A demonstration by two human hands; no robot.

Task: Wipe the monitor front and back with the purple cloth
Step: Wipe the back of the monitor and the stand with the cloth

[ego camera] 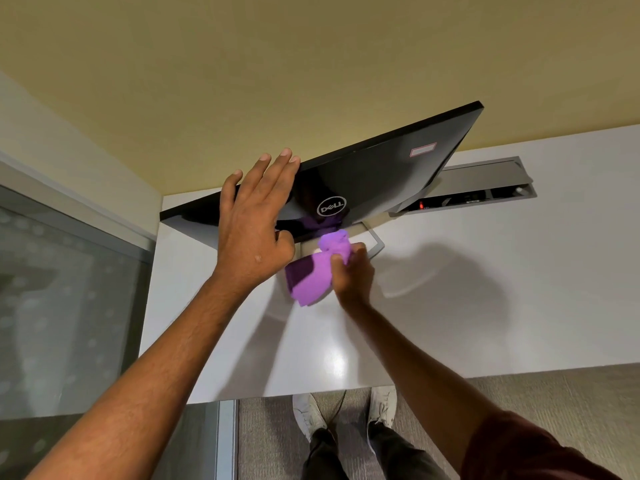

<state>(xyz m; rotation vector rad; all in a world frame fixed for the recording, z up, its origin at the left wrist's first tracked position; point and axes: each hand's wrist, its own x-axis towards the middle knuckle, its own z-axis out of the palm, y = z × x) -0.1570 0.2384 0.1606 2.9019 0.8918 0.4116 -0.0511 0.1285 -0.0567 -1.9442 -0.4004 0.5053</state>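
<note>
Bright glare on white table (337, 367), soft shadows, warped edges

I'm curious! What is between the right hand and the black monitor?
The purple cloth, gripped by the right hand, sits between it and the monitor, in the head view.

free: bare tabletop (485, 306) right of and in front of monitor (381, 174) | tight: gap under monitor's lower edge, filled by stand base (375, 242), purple cloth (315, 275) and right hand (349, 268) | left: glass partition (69, 289) beside tabletop edge | rear: wall (277, 64) at tabletop's back edge; open cable tray (485, 188) at right
</note>
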